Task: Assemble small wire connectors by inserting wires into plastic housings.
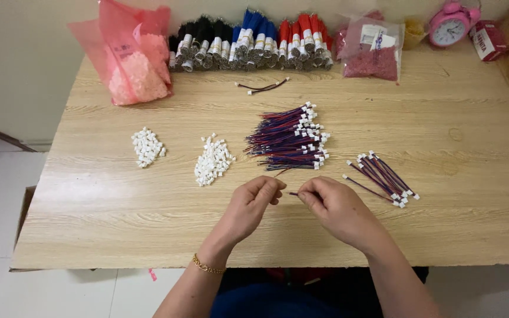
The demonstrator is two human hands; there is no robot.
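So the worktop (119, 218) is a light wood-grain table. Along the far edge there's a pink plastic bag (129, 56) of pale bits near the far left corner, then a long row of bundled wires (251, 42) in black, blue and red, then a clear bag (372, 50) of reddish stuff, plus a pink alarm clock (450, 25) and a red box (486, 39) toward the far right corner. Mid-table: two piles of small white connectors (147, 146) (212, 160), a big heap of red-and-blue leads (290, 139), a smaller finished-looking bunch (384, 175) to its right, and one stray lead (261, 87) behind.
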